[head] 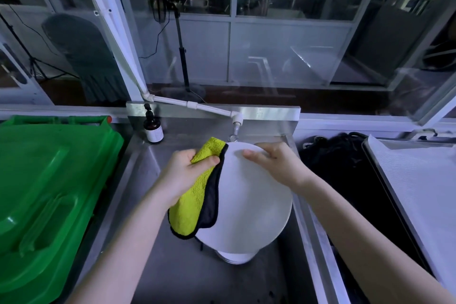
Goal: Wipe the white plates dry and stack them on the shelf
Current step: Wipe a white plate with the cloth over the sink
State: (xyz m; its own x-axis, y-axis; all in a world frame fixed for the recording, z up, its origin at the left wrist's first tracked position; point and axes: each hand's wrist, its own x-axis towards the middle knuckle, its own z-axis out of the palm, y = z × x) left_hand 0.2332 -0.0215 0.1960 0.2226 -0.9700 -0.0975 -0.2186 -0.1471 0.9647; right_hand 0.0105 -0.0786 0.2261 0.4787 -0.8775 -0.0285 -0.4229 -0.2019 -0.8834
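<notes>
A steel sink (153, 266), set before glass partitions, is looked down into. Nearest, below the hands, a stack of white plates (234, 258) is seen on the sink floor, mostly hidden by the plate (251, 200) held tilted above it. That plate is gripped at its far rim by the right hand (274, 163). A yellow cloth (192, 205) is clamped in the left hand (182, 173) and laid over the plate's left edge. Wiping is judged to be the step in hand. Next, the cloth would need sweeping across the face and the plate turning for its back. Room is bounded by a green bin (49, 192) left of the left hand, a lined tray (419, 192) right of the right hand, and a tap (235, 128) just beyond the plate's far rim. No shelf can be identified.
</notes>
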